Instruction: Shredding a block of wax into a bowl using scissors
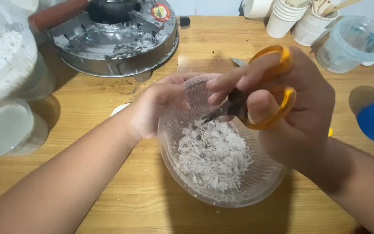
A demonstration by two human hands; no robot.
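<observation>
Centrally on the bench (pixel 109 208), the right hand (pixel 299 108) has its grip closed around orange-handled scissors (pixel 256 102) over a clear bowl (pixel 239 195) of white flakes (pixel 213 154); the left hand (pixel 152 108) clasps the bowl's rim. A round red-and-white label (pixel 160 11) sits on the metal pan (pixel 113 43) at the far edge.

Bare table (pixel 152 203) lies open near the bowl (pixel 221 197); a metal pan (pixel 117 52) and cups (pixel 282 19) crowd the far edge
</observation>
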